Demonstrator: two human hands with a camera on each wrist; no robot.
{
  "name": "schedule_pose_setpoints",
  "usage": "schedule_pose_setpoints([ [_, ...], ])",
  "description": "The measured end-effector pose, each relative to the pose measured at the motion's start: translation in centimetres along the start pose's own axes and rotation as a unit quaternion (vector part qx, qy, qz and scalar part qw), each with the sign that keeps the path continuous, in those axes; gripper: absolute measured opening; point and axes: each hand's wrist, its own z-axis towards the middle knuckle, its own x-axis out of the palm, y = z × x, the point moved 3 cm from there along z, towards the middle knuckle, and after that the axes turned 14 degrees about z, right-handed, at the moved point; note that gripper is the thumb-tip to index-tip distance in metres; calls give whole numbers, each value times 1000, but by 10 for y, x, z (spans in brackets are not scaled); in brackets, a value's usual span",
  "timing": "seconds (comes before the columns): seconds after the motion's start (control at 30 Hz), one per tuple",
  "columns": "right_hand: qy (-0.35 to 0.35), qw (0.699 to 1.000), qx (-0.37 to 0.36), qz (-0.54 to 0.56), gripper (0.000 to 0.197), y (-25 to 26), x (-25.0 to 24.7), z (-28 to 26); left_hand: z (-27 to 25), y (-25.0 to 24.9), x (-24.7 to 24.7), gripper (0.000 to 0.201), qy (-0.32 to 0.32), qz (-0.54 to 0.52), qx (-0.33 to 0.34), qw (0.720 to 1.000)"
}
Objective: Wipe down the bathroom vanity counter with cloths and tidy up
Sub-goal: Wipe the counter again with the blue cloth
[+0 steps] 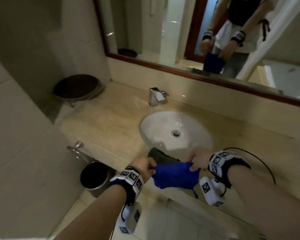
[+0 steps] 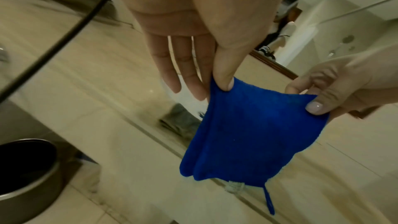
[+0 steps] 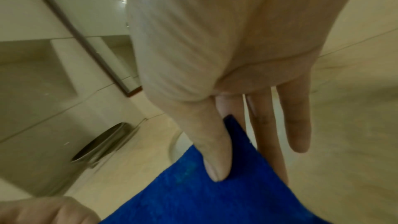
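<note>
A blue cloth [image 1: 176,176] hangs in the air over the front edge of the beige vanity counter [image 1: 111,122], stretched between both hands. My left hand [image 1: 145,166] pinches its left top corner between thumb and forefinger, the other fingers straight. My right hand [image 1: 197,159] pinches the right top corner the same way. In the left wrist view the blue cloth [image 2: 249,134] droops with a small loop at its bottom. In the right wrist view the thumb presses the blue cloth [image 3: 204,193]. A folded grey-green cloth [image 1: 161,155] lies on the counter just behind the blue one.
A white oval sink [image 1: 175,130] sits in the counter with a chrome faucet [image 1: 156,97] behind it. A dark round dish [image 1: 77,86] stands at the back left. A metal bin [image 1: 94,176] is on the floor below left. A framed mirror [image 1: 197,40] spans the back wall.
</note>
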Motion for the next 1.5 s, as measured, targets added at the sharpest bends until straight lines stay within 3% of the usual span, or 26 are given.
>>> schedule_pose_setpoints([
  [0.27,47,989,-117,-75,23,127,38,53,-32,118,-43,21,-20,13,-124,992],
  [0.57,70,984,-112,-116,33,185,43,146,12,184,-60,17,-11,14,-200,980],
  [0.83,79,989,-90,-89,31,213,13,235,86,212,-89,17,-25,41,-223,974],
  [1.0,81,989,-88,-91,43,221,16,273,113,229,-88,21,-22,89,-237,967],
  [1.2,90,988,-95,-86,31,246,28,309,140,271,-95,19,59,68,-256,962],
  [1.37,60,993,-73,-72,33,268,32,326,175,312,-100,20,95,76,-220,968],
  [1.5,-27,993,-68,-88,27,277,39,334,198,337,-105,26,115,88,-188,971],
])
